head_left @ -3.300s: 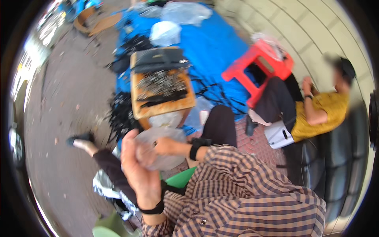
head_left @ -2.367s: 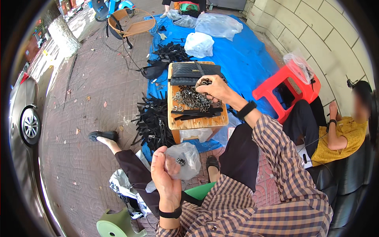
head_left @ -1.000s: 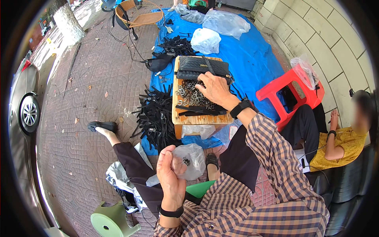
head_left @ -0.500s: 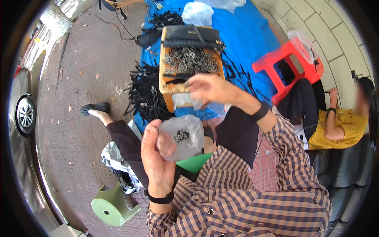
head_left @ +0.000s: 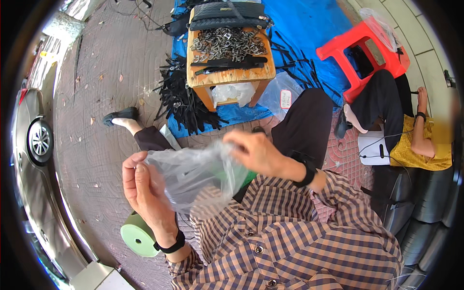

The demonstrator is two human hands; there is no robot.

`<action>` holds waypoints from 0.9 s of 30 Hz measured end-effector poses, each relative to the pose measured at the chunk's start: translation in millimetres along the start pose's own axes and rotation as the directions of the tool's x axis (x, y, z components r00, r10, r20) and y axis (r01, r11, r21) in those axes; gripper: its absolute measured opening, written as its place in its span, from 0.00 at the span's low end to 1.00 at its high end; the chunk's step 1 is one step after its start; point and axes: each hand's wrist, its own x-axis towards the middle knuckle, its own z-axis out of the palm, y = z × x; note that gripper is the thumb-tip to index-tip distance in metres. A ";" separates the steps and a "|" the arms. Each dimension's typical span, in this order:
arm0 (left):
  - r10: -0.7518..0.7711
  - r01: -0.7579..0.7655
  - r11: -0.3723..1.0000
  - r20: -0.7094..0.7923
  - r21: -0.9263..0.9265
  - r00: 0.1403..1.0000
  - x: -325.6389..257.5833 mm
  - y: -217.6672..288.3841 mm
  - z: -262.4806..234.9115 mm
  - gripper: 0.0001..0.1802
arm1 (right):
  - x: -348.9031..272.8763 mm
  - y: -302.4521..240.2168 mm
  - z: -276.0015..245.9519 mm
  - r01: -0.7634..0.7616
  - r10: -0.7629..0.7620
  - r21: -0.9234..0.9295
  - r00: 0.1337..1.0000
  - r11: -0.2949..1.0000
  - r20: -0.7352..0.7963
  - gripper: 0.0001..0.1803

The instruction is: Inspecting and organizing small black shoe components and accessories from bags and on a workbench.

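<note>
Bag (head_left: 193,176) now between hands (head_left: 261,154), stool (head_left: 234,77) on blue sheet (head_left: 309,29) beyond

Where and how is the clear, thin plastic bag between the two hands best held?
Probably by pinching the bag at opposite edges, the left hand coming from the left and the right hand from the right: its limp, creased film spans the gap between them and shows no stiff handle.
</note>
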 end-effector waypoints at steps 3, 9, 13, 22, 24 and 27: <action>0.012 -0.029 0.995 0.177 0.095 0.984 -10.6 -6.7 24.3 0.07 | -8.7 -12.2 1.9 0.118 -0.113 -0.059 0.990 0.991 0.083 0.21; -0.048 -0.005 0.997 0.626 0.083 0.778 -32.3 -16.8 89.9 0.12 | 0.3 -6.7 -21.3 0.147 -0.148 0.019 0.979 0.989 0.142 0.10; -0.014 -0.028 0.997 0.542 0.070 0.840 -16.3 -13.6 77.6 0.19 | -20.7 0.7 -84.2 0.193 -0.249 0.278 0.951 0.941 0.183 0.12; -0.291 0.272 0.957 0.342 0.102 0.893 37.9 -57.1 13.5 0.13 | -54.6 -57.9 -215.0 0.479 -0.021 0.538 0.760 0.694 -0.649 0.12; -0.327 0.320 0.945 0.308 0.076 0.894 47.0 -65.9 3.1 0.12 | -31.4 -47.9 -244.1 0.435 0.056 0.488 0.700 0.756 -0.712 0.12; -0.381 0.371 0.924 0.272 0.089 0.884 59.0 -77.9 -7.7 0.12 | -1.6 -21.3 -271.3 0.269 0.074 0.400 0.744 0.876 -0.664 0.11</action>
